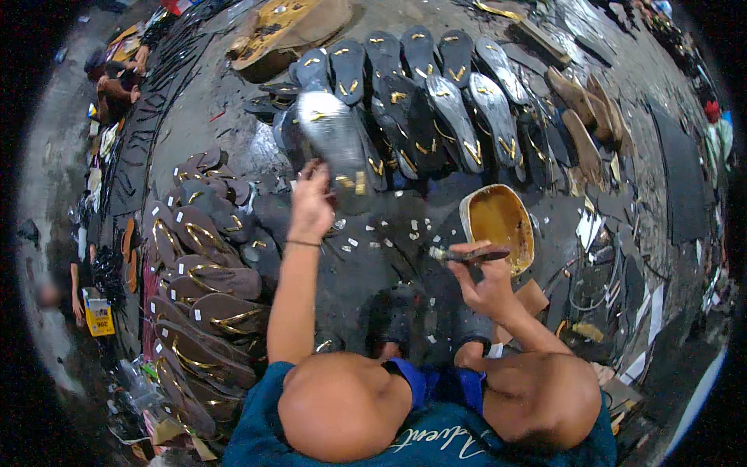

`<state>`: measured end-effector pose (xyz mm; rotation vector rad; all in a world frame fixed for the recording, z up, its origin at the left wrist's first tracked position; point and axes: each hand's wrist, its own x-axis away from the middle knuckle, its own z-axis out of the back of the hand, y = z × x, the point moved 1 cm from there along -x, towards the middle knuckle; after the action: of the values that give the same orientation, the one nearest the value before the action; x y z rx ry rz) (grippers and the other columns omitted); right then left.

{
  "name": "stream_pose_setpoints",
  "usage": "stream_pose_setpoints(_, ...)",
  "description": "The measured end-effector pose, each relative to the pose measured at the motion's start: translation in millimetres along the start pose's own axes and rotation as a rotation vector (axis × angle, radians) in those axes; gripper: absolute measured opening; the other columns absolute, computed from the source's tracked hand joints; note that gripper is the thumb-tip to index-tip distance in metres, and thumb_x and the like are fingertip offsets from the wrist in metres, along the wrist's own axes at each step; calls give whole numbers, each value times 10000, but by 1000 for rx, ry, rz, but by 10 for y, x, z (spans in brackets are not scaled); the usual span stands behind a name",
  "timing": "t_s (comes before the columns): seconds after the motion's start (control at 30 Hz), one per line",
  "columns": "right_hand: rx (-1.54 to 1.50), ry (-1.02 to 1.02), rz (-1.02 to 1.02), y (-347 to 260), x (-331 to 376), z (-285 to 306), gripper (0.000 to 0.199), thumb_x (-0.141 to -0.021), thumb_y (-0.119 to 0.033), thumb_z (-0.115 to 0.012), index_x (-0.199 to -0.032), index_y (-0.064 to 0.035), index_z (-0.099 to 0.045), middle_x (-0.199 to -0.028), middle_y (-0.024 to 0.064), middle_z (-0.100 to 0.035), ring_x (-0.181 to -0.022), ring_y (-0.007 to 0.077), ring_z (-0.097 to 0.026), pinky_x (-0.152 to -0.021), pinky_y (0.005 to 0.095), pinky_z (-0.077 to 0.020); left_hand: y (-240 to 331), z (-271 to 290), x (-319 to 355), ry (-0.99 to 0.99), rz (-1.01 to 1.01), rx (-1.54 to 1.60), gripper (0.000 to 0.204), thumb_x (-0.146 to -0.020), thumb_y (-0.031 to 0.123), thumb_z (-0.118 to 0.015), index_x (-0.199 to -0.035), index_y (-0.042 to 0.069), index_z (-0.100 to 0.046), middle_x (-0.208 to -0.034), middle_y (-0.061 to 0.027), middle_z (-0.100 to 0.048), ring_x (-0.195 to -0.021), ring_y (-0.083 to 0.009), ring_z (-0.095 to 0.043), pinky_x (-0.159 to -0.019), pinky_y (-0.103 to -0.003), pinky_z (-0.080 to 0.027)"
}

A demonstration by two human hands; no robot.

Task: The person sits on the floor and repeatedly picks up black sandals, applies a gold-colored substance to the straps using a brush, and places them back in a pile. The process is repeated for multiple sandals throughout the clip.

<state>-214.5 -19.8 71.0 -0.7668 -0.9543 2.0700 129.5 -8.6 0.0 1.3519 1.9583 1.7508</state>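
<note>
My left hand (313, 204) reaches forward with its fingers closed on the lower end of a shiny grey sandal sole (333, 136). That sole is smeared by motion and tilts over the left end of the rows. Gold marks show at its near end. In my right hand (486, 284) is a brush (490, 254) with a dark flat handle, its pale tip pointing left. Just beyond that hand stands a pale-rimmed tub (465, 214) with yellow-brown glue-like liquid inside. Dark soles with gold pieces (420, 54) lie in rows ahead, some glossy as if wet.
Brown sandals with gold straps (222, 282) are piled at the left. Tan footwear forms (583, 144) lie at the right, near a dark sheet (677, 175). Small white scraps dot the dark floor (373, 268). A person (117, 93) sits at the far left.
</note>
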Motion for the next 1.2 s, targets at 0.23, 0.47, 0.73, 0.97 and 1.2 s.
stream_pose_setpoints(0.23, 88, -65, -143, 149, 98, -9, 183, -866, -124, -675, -1017, -21, -669, -975, 130, -660, -900, 263, -622, -808, 356, -478, -661, -774, -665, -34, -10, 345, 464, -904, 118, -639, -1318, 42, -442, -1067, -74, -631, -953, -165, -606, -822, -333, -500)
stream_pose_setpoints(0.47, 208, 296, -344, 546, -66, 518, 295, -911, -213, -652, -1088, 23, -650, -1033, 143, -680, -921, 237, -652, -812, 377, -513, -679, -41, 728, 121, -368, -248, 388, -943, 138, -608, -1273, -29, -489, -1182, -112, -614, -1132, -184, -583, -958, -303, -477)
stream_pose_setpoints(0.73, 428, 392, -202, 506, -9, 641, 257, -879, -218, -677, -1012, 1, -656, -953, 171, -659, -878, 323, -624, -788, 420, -492, 205, 1507, 765, 811, -551, -372, 568, -874, 144, -678, -1340, -36, -408, -1346, -144, -473, -1255, -244, -451, -1066, -358, -349)
stream_pose_setpoints(0.97, 507, -172, -499, 761, 378, 724, 307, -810, -245, -698, -966, 3, -608, -838, 211, -628, -789, 422, -596, -703, 478, -474, 854, 2213, 556, 773, -684, 16, 314, -964, 214, -577, -1219, 30, -563, -926, -23, -622, -774, -126, -605, -637, -257, -482)
stream_pose_setpoints(1.2, 719, -141, -491, 630, 497, 918, 333, -806, -304, -703, -855, -2, -572, -784, 213, -606, -787, 427, -593, -708, 506, -467, 695, 504, 1333, 184, -451, -598, 255, -960, 185, -587, -1104, -20, -633, -1002, -61, -643, -803, -110, -610, -701, -270, -529)
